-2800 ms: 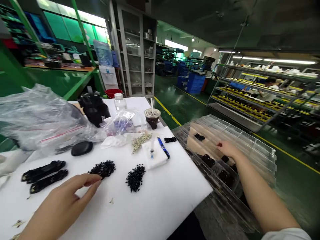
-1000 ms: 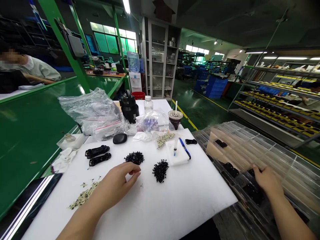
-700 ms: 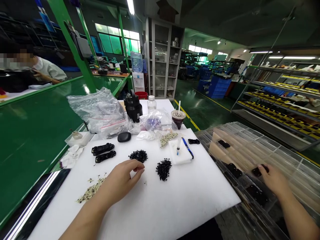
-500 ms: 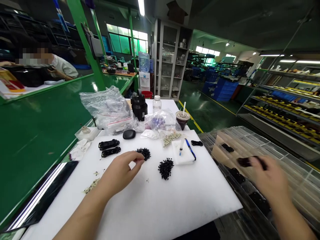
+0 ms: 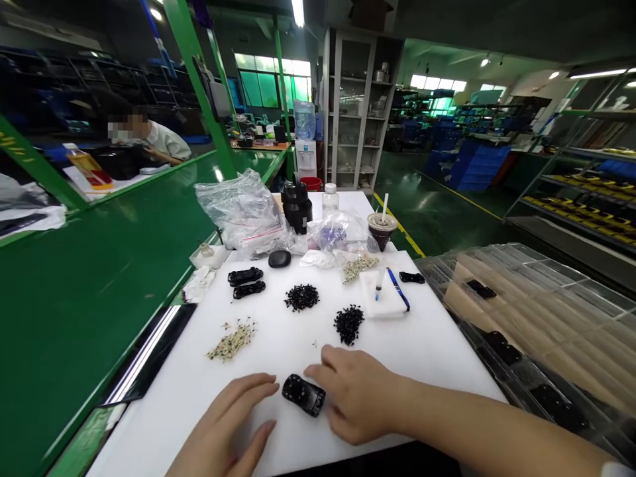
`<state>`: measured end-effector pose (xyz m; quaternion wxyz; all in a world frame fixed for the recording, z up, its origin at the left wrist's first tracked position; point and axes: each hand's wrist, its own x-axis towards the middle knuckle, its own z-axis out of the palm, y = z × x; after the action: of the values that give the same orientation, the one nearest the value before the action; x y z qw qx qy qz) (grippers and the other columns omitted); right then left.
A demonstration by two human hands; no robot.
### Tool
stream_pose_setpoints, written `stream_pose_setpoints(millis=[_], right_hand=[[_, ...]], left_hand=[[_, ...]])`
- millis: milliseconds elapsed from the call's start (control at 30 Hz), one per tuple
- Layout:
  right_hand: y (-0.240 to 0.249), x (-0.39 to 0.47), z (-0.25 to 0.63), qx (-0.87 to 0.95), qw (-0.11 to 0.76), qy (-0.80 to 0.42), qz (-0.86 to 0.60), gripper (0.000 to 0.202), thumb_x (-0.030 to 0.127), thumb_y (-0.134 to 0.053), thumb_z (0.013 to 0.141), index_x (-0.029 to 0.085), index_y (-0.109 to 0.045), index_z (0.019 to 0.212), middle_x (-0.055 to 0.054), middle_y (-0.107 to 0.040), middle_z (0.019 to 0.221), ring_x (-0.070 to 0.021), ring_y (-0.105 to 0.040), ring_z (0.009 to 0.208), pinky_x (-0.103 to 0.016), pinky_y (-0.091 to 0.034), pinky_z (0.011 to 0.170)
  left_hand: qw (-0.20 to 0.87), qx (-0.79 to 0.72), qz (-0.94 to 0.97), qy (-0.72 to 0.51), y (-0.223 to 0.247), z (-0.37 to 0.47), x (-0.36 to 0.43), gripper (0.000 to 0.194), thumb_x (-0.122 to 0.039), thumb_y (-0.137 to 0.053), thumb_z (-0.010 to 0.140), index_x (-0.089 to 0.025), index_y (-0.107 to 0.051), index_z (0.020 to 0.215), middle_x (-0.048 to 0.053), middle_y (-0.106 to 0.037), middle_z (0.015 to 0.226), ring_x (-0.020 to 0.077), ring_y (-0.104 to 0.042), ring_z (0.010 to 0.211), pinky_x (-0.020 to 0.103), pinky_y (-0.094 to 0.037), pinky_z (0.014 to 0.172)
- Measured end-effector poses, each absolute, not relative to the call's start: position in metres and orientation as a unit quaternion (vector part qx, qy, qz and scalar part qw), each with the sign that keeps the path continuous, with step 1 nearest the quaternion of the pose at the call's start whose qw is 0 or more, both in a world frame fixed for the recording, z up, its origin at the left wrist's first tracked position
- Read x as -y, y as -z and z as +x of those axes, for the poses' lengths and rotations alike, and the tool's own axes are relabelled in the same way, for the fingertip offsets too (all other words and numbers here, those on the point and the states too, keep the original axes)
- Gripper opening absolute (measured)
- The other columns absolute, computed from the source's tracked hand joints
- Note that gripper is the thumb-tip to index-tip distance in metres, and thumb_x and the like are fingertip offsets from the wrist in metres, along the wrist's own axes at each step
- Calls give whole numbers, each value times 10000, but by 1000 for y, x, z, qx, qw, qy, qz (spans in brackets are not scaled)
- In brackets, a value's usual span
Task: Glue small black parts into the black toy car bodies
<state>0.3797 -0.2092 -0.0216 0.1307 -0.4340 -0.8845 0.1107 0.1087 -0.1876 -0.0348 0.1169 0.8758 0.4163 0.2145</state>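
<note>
Near edge of table (image 5: 437, 344): black part (image 5: 303, 395) lies flat between both hands.
Right hand (image 5: 358, 393): fingers bent, gripping the part's right end.
Left hand (image 5: 229, 429): released, palm down, fingertips just beside part.
Risk: part could be pushed off the near edge; bead piles (image 5: 348, 324) could be scattered by a sleeve.

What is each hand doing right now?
Left hand: open, holding nothing, beside the black part.
Right hand: fingers resting on the black part, grip unclear.
</note>
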Motion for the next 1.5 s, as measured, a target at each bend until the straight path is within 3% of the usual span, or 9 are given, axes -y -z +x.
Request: stream_pose_setpoints(millis=[167, 333, 467, 667, 800, 933, 1067, 1267, 1500], right_hand=[[0, 229, 406, 727, 275, -311, -547, 561, -22, -465, 718, 207, -539, 1225, -77, -478, 1154, -182, -557, 938, -338, -499, 880], [6, 238, 435, 648, 359, -298, -602, 370, 59, -472, 871, 237, -610, 1165, -54, -578, 1140, -205, -571, 1037, -377, -485, 935], [21, 249, 454, 564, 365, -317, -669, 443, 192, -563, 897, 252, -564, 1336, -46, -640, 1164, -211, -617, 978, -409, -512, 919], [23, 253, 459, 529, 358, -336, -692, 459, 303, -619, 898, 247, -563, 1351, -13, -677, 911, -205, -640, 824, -386, -538, 809], [13, 249, 451, 592, 362, -293, -658, 270, 214, -581, 900, 237, -628, 1164, -20, -667, 946, -195, -632, 829, -339, -530, 762], [14, 249, 428, 721, 343, -157, -581, 241, 86, -461, 893, 184, -628, 1037, -71, -599, 901, -209, -581, 792, -346, -508, 713], [25, 256, 390, 792, 247, -58, -556, 308, 41, -420, 879, 142, -638, 1073, -114, -564, 871, -255, -535, 775, -394, -499, 672], [28, 267, 372, 780, 266, -193, -532, 425, 167, -628, 833, 183, -567, 1253, -105, -565, 1095, -255, -543, 973, -412, -517, 883], [26, 268, 392, 724, 276, -238, -585, 591, 199, -712, 790, 187, -525, 1351, -141, -469, 1375, -287, -496, 1234, -445, -456, 1064]], left_hand=[[90, -418, 879, -210, 49, 118, 195, 570, -398, -615, 867, -352, -456, 1413, 42, -559, 1409, 281, -577, 1245, 428, -558, 996], [136, -397, 888, -188, 35, 143, 179, 454, -359, -598, 886, -310, -543, 1334, 70, -661, 1204, 267, -625, 1110, 420, -576, 932], [156, -378, 889, -208, 36, 152, 175, 356, -411, -625, 886, -291, -637, 1221, 70, -693, 1085, 258, -638, 1013, 390, -588, 865], [165, -339, 906, -192, 35, 150, 164, 328, -385, -578, 921, -286, -641, 1228, 67, -718, 1097, 270, -629, 1055, 391, -564, 885], [138, -410, 877, -208, 28, 148, 167, 368, -355, -452, 961, -281, -562, 1304, 77, -644, 1255, 270, -606, 1139, 429, -522, 967], [121, -538, 821, -151, 24, 168, 187, 467, -539, -451, 932, -216, -535, 1260, 102, -655, 1068, 274, -669, 886, 400, -552, 741], [45, -577, 812, -79, 23, 192, 196, 566, -595, -448, 912, -156, -518, 1263, 135, -623, 1048, 310, -662, 818, 411, -503, 680], [71, -547, 833, -47, 16, 183, 186, 447, -452, -482, 916, -225, -498, 1302, 96, -588, 1051, 252, -653, 784, 344, -465, 649], [159, -530, 831, -51, 11, 167, 185, 503, -394, -502, 901, -263, -416, 1378, 80, -556, 1244, 264, -633, 1036, 372, -509, 811]])
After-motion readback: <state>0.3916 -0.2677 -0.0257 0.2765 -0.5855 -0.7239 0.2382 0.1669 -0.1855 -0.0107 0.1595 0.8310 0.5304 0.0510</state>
